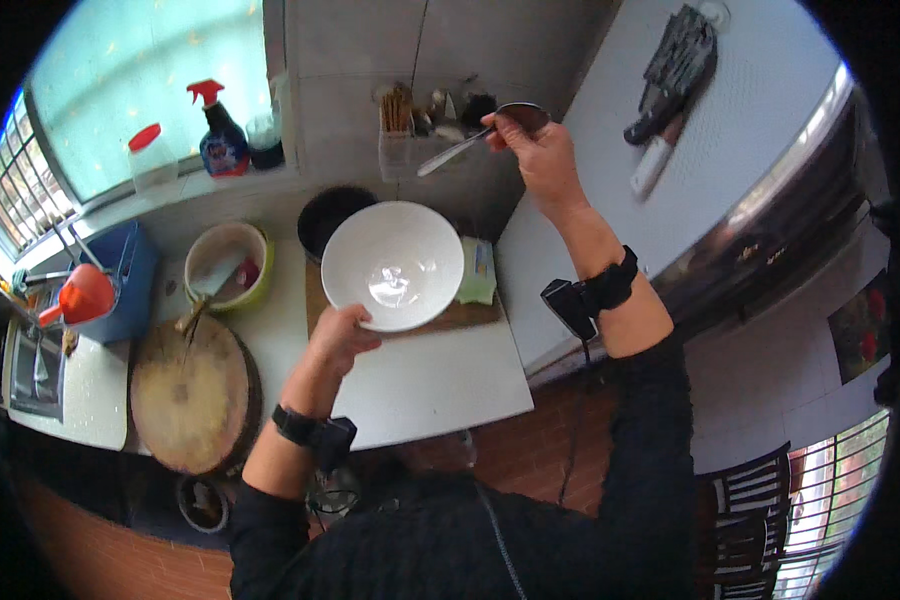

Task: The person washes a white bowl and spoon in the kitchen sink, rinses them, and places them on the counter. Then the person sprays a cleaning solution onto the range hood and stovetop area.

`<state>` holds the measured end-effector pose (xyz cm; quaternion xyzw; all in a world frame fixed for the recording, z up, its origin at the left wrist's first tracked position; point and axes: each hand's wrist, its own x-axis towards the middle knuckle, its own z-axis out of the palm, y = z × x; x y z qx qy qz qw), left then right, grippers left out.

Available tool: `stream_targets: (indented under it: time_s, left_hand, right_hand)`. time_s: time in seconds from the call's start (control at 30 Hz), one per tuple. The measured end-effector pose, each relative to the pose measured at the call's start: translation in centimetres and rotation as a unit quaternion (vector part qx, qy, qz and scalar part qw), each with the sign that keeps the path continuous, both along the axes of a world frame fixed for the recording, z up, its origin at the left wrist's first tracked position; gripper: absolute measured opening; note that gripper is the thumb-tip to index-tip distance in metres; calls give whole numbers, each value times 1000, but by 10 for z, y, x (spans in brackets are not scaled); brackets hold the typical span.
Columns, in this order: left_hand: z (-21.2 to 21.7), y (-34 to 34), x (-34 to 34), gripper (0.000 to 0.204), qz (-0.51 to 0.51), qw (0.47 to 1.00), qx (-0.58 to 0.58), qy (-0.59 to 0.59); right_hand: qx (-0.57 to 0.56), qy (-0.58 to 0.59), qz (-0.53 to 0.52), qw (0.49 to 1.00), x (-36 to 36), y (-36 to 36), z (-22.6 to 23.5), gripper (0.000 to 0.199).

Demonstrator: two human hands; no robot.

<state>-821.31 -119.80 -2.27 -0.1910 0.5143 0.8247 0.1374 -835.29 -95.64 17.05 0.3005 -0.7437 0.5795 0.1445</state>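
My left hand grips the near-left rim of a wide white bowl, its thumb over the edge. The bowl tilts toward me, and its shiny inside shows nothing in it. Raised at the upper right, my right hand is closed on a metal spoon close to its rounded end. The handle points down and left. Just left of the spoon, a clear utensil holder on the wall contains chopsticks and several other utensils. Behind the bowl sits a dark pot, partly hidden.
A round wooden chopping block lies on the white counter, left of me. Beyond it are a yellow-green basin and a blue bin by the sink. Knives hang on the white panel at right. A spray bottle stands on the sill.
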Motion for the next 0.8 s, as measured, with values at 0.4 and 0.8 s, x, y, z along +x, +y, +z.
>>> stream_targets:
  time_s: [0.4, 0.8]
  left_hand:
    - [-31, -42, -44, 47, -22, 999, -18, -39]
    - [-52, -46, -66, 44, -1, 999, -39, -32]
  right_hand:
    - [204, 111, -271, 934, -212, -47, -3, 40]
    - [289, 220, -269, 892, -181, -64, -21, 44]
